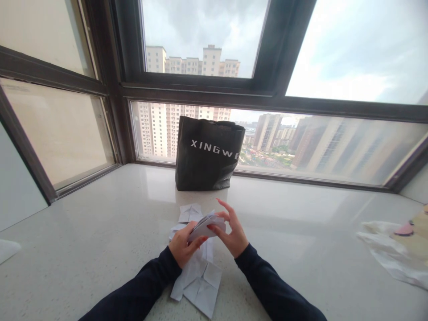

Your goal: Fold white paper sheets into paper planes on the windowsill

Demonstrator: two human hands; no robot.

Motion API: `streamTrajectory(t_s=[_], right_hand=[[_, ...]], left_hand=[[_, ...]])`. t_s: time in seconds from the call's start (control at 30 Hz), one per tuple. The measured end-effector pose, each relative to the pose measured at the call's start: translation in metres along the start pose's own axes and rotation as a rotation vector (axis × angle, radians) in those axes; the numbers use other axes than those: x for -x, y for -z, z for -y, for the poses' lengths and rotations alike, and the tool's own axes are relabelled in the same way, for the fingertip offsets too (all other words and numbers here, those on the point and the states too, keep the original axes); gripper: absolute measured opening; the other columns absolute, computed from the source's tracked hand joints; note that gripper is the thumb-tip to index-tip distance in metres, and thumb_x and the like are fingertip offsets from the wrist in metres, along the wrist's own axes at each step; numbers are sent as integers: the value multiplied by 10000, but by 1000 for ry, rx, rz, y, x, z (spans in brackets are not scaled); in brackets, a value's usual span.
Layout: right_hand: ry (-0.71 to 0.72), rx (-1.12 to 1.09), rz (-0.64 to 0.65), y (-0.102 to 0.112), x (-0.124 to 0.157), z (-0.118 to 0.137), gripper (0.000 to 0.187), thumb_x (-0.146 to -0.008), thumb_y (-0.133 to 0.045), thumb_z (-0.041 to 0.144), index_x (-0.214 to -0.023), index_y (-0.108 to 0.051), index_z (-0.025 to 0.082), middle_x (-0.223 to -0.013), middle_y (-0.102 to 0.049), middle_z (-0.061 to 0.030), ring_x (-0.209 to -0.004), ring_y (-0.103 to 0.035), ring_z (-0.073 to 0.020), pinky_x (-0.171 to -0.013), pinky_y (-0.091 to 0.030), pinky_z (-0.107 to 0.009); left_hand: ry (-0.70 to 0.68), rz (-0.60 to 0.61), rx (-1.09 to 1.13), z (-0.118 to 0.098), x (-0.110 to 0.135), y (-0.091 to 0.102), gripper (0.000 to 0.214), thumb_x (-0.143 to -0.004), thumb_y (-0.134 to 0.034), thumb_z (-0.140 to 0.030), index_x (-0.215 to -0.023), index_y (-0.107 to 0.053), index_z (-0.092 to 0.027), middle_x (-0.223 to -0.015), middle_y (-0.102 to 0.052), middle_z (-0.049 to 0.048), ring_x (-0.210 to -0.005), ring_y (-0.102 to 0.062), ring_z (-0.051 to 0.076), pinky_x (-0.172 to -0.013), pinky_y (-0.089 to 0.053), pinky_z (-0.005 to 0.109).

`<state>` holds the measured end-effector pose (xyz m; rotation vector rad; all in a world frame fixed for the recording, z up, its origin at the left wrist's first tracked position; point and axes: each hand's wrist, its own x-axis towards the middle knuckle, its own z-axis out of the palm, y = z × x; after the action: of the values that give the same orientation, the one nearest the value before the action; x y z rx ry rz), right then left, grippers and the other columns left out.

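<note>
A small stack of folded white paper [204,228] is held between my two hands, above the white counter. My left hand [184,244] grips its left side, thumb along the lower edge. On the right side, my right hand [232,229] pinches the paper between thumb and a finger, while its index finger sticks up and away. Beneath lie several creased white papers [203,287], spread in a loose column toward me. Another folded sheet [190,212] lies just past the stack. My hands partly cover the papers underneath.
A black bag [209,156] with white lettering stands upright against the window. Crumpled white plastic and a printed wrapper [397,249] lie on the counter [294,240] at the right. A white piece [8,250] shows at the left edge. Dark window frames [267,98] border the counter.
</note>
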<state>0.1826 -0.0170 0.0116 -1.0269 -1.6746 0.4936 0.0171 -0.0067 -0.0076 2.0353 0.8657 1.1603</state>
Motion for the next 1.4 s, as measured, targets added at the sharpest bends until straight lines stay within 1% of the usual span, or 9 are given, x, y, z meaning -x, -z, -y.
streamTrajectory(t_s=[0.17, 0.4, 0.6, 0.7, 0.8, 0.97, 1.13, 1.27, 1.4], right_hand=[[-48, 27, 237, 5, -9, 11, 196, -687, -569, 350, -711, -598, 158, -650, -596, -11, -616, -536, -168, -578, -418, -266], [-85, 10, 438, 11, -7, 30, 187, -673, -581, 338, -708, -633, 162, -638, -591, 0, -570, -496, -144, -538, -400, -244], [-376, -230, 566, 18, 2, 16, 476, -523, -599, 580, -690, -648, 136, -620, -612, -21, -594, -561, -169, -553, -443, -264], [-462, -126, 484, 31, -11, -7, 544, -484, -588, 624, -683, -643, 121, -662, -630, -47, -617, -578, -185, -557, -452, -274], [-517, 59, 285, 58, -33, -38, 481, -610, -548, 578, -670, -614, 105, -618, -617, -43, -576, -572, -163, -545, -444, -269], [-617, 427, 70, 91, -50, -82, 266, -798, -499, 328, -652, -548, 111, -613, -558, 28, -551, -540, -99, -549, -441, -243], [-587, 740, -77, 83, -45, -95, 142, -707, -593, 272, -712, -581, 131, -837, -567, -53, -854, -509, -220, -716, -390, -357], [-528, 894, -217, 78, -41, -94, 426, -628, -633, 266, -1015, -521, 125, -1099, -447, -151, -1037, -349, -354, -793, -284, -490], [-463, 915, -288, 82, -45, -84, 547, -648, -592, 281, -1138, -412, 116, -1133, -404, -171, -1016, -362, -364, -769, -292, -514]], left_hand=[[28, -23, -13, 4, -1, 2, 376, -801, -283, -469, -614, -449, -189, -373, -438, -47, -328, -448, 104, -376, -334, 196], [-8, 15, -98, 9, 2, -3, 408, -770, -328, -512, -548, -475, -204, -313, -401, -46, -288, -405, 104, -335, -262, 196], [-119, 64, -114, 0, 11, -14, 456, -767, -291, -543, -522, -476, -206, -328, -408, -25, -330, -428, 120, -357, -266, 210], [-123, 11, -81, -5, 12, -12, 411, -802, -262, -493, -809, -540, -191, -392, -469, -27, -385, -474, 129, -415, -320, 210], [-31, -65, -21, -8, 9, -7, 382, -850, -198, -394, -1072, -416, -171, -381, -419, -66, -338, -439, 115, -414, -330, 200], [-75, -90, -78, -9, 7, -6, 341, -854, -197, -343, -958, -482, -187, -371, -255, -81, -296, -352, 115, -359, -255, 216], [-111, -66, -222, -11, 8, -7, 367, -842, -207, -325, -716, -528, -201, -442, -424, -29, -381, -442, 115, -427, -289, 218], [126, -251, -197, -10, 4, -6, 430, -831, -202, -365, -525, -459, -205, -385, -408, -29, -351, -422, 113, -445, -301, 218], [208, -313, -135, -3, -1, -3, 460, -831, -184, -401, -503, -448, -214, -325, -356, -44, -322, -410, 117, -408, -295, 206]])
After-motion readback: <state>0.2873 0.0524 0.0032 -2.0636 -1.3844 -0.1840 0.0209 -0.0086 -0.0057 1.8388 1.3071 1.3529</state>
